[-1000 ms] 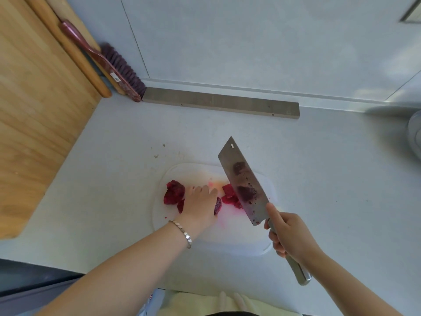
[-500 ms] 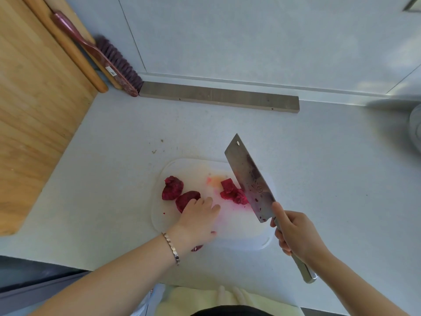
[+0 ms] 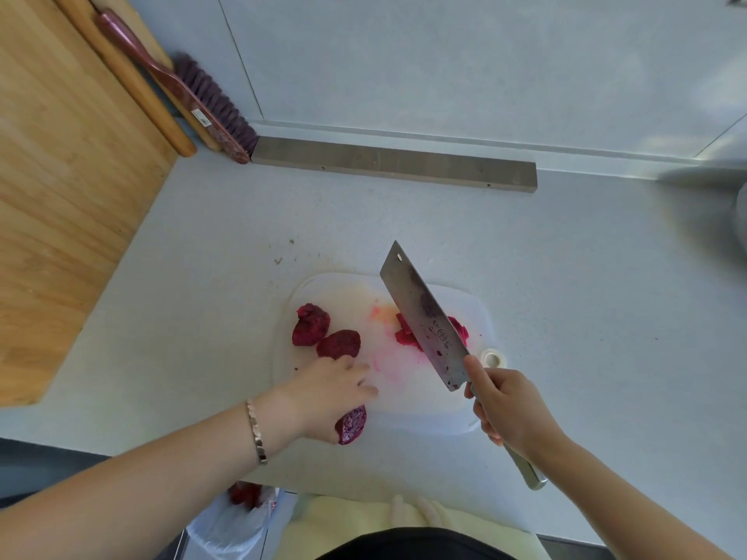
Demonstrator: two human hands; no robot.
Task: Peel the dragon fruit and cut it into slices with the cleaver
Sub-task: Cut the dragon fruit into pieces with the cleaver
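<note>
head view: the dragon fruit lies in parts on the cutting board (image 3: 479, 317). two rounded pieces (image 3: 338, 344) sit side by side at its left, and cut chunks (image 3: 406, 337) lie partly behind the blade. one held piece (image 3: 352, 424) is at the board's near edge, clamped under the thumb side of the left grip (image 3: 327, 394), whose fingers lie out over the board. the right grip (image 3: 509, 406) is wrapped tight round the handle of the cleaver (image 3: 424, 317), with the blade raised and tilted over the chunks and the forefinger up by its heel.

the flesh looks wet, so the held piece could slide out and drop past the near edge of the surface (image 3: 566, 276), where a bag (image 3: 226, 527) hangs below. juice on the board may let pieces skid under a cut. the left fingers are near the blade's path, so a careless chop risks them.

open room lies right of and beyond the board. the wooden board (image 3: 60, 196) at left is well apart, and the metal bar (image 3: 392, 163) and brush (image 3: 202, 99) are back at the wall. the near edge is close.
</note>
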